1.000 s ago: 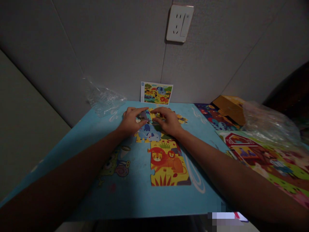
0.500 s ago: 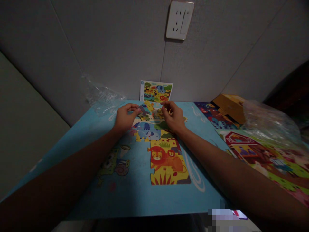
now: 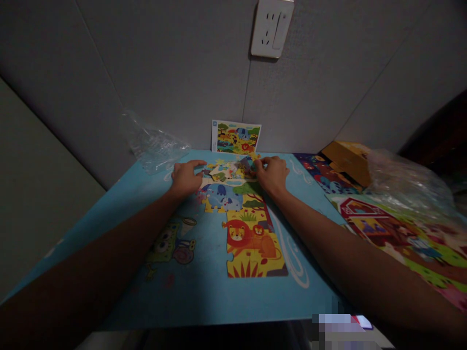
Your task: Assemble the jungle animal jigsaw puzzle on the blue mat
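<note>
My left hand [image 3: 187,179] is at the left edge of a pile of loose jigsaw puzzle pieces [image 3: 219,174], thumb and index finger apart with nothing visible between them. At the right side of the pile, my right hand [image 3: 272,174] pinches a puzzle piece [image 3: 247,166] with grey on it; its fingertips partly cover it. Nearer to me lies a joined puzzle section [image 3: 251,245] showing two lions. It meets an upper section with blue elephants [image 3: 222,197] and a green tree, partly beside my right wrist.
A picture card [image 3: 237,137] leans against the wall under a socket [image 3: 272,29]. Clear plastic wrap [image 3: 156,148] lies at the back left. To the right are an opened orange box [image 3: 346,163], more plastic [image 3: 408,182] and a farm picture [image 3: 408,243]. The blue table [image 3: 204,306] has printed cartoons.
My left hand has opened and drawn slightly left, away from the grey piece. That piece is now by my right hand, which has shifted a little right.
</note>
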`<state>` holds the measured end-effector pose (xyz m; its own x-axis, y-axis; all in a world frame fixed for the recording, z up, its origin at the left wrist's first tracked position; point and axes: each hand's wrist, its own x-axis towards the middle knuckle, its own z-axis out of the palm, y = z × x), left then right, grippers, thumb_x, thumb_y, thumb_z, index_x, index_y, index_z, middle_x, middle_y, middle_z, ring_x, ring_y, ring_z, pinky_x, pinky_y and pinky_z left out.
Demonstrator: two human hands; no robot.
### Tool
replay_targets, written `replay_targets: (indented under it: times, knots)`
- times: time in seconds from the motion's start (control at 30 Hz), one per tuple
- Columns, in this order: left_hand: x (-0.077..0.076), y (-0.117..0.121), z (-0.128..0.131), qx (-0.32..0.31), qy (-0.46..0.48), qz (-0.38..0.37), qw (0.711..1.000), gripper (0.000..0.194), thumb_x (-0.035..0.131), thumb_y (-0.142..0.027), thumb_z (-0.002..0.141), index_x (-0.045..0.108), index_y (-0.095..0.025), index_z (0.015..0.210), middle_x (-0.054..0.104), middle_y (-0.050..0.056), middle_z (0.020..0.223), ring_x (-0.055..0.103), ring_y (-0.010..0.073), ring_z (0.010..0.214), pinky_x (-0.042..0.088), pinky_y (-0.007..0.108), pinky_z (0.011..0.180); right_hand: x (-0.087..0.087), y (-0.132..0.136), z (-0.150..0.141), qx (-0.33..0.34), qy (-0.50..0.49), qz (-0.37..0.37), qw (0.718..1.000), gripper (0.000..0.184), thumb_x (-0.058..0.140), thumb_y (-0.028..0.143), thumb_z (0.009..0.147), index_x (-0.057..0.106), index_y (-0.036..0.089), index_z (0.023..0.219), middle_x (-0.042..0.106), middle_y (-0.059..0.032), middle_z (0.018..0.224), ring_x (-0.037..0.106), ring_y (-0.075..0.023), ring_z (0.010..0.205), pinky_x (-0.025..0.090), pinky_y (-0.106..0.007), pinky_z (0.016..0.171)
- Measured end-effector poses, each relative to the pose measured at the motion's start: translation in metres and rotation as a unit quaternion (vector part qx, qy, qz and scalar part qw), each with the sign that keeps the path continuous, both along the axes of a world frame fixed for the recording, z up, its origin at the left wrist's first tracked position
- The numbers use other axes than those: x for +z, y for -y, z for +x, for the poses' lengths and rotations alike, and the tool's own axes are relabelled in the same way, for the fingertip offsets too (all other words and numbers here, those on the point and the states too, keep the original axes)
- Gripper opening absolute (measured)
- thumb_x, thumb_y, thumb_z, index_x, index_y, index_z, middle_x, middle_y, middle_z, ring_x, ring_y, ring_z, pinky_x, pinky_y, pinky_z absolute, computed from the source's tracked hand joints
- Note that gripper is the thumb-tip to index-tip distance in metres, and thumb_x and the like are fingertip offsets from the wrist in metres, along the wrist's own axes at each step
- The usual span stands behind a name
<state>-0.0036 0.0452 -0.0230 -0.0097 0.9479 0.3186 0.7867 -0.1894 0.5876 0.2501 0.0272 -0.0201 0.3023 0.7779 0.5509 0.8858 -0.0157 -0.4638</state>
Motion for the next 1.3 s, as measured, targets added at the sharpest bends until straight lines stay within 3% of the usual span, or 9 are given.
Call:
replay_targets:
  times: [0.23,0.33,0.4,0.47,0.6,0.7,0.8,1.1,1.3]
  knots:
    - [0.002,0.008,0.007,-0.024,-0.087,-0.043,0.995,0.041,0.063,-0.025,0.080,0.074,-0.035,0.118,0.070,0.006,0.125,0.049,0.0399,0.128,0.037,0.058,0.108,-0.001,-0.002,0.004,-0.064,-0.013,-0.083,0.994,0.039,0.058,0.045,0.092,0.078,0.013,0.098,0.065,-0.0260,0.114,0.054,-0.0429,0.114,0.039,-0.061,0.093]
    - [0.005,0.011,0.007,-0.039,-0.101,-0.038,0.993,0.039,0.063,-0.033,0.083,0.074,-0.033,0.120,0.068,0.006,0.135,0.046,0.0420,0.129,0.037,0.061,0.107,0.003,0.003,-0.001,-0.071,0.005,-0.063,0.995,0.037,0.062,0.040,0.091,0.074,0.011,0.111,0.063,-0.0272,0.121,0.053,-0.0427,0.117,0.037,-0.059,0.095]
    - [0.006,0.012,0.008,-0.045,-0.111,-0.036,0.992,0.039,0.065,-0.039,0.083,0.075,-0.030,0.120,0.066,0.009,0.137,0.045,0.0432,0.130,0.036,0.063,0.107,0.006,0.008,-0.008,-0.024,0.034,-0.031,0.999,0.039,0.062,0.038,0.092,0.070,0.012,0.120,0.064,-0.0254,0.125,0.052,-0.0412,0.118,0.037,-0.056,0.096]
    - [0.007,0.013,0.009,-0.046,-0.114,-0.034,0.992,0.037,0.068,-0.043,0.082,0.076,-0.030,0.115,0.066,0.010,0.136,0.044,0.0429,0.131,0.036,0.062,0.107,0.008,0.013,-0.017,0.069,0.073,-0.019,0.995,0.044,0.059,0.042,0.095,0.067,0.015,0.128,0.066,-0.0216,0.127,0.051,-0.0395,0.117,0.036,-0.054,0.096]
    - [0.008,0.014,0.011,-0.049,-0.100,-0.029,0.993,0.025,0.071,-0.042,0.081,0.078,-0.030,0.102,0.069,0.007,0.130,0.045,0.0406,0.130,0.036,0.059,0.107,0.008,0.022,-0.034,0.247,0.151,-0.074,0.954,0.056,0.060,0.053,0.094,0.061,0.020,0.140,0.067,-0.0142,0.135,0.048,-0.0395,0.121,0.034,-0.055,0.097]
    - [0.009,0.015,0.012,-0.057,-0.090,-0.027,0.994,0.020,0.071,-0.037,0.082,0.077,-0.029,0.100,0.070,0.006,0.129,0.047,0.0394,0.129,0.036,0.059,0.107,0.008,0.022,-0.038,0.286,0.173,-0.117,0.935,0.044,0.061,0.049,0.095,0.067,0.023,0.131,0.067,-0.0116,0.136,0.049,-0.0383,0.123,0.034,-0.054,0.098]
    - [0.009,0.016,0.012,-0.068,-0.077,-0.018,0.995,0.019,0.072,-0.033,0.080,0.075,-0.030,0.098,0.069,0.003,0.132,0.049,0.0381,0.128,0.036,0.058,0.107,0.008,0.020,-0.035,0.273,0.172,-0.125,0.938,0.034,0.062,0.042,0.095,0.072,0.024,0.123,0.069,-0.0122,0.129,0.051,-0.0368,0.121,0.034,-0.052,0.097]
    - [0.007,0.014,0.012,-0.071,-0.076,-0.023,0.994,0.020,0.070,-0.032,0.082,0.076,-0.027,0.101,0.073,0.005,0.127,0.050,0.0393,0.128,0.036,0.060,0.108,0.005,0.013,-0.028,0.259,0.148,-0.071,0.952,0.030,0.065,0.042,0.094,0.073,0.022,0.114,0.073,-0.0106,0.111,0.057,-0.0321,0.109,0.034,-0.045,0.095]
    - [0.007,0.014,0.012,-0.069,-0.087,-0.021,0.994,0.021,0.071,-0.036,0.081,0.076,-0.029,0.100,0.072,0.004,0.126,0.049,0.0389,0.129,0.037,0.058,0.108,0.006,0.013,-0.020,0.069,0.123,0.007,0.990,0.027,0.057,0.037,0.096,0.075,0.019,0.104,0.069,-0.0174,0.108,0.055,-0.0333,0.104,0.035,-0.049,0.092]
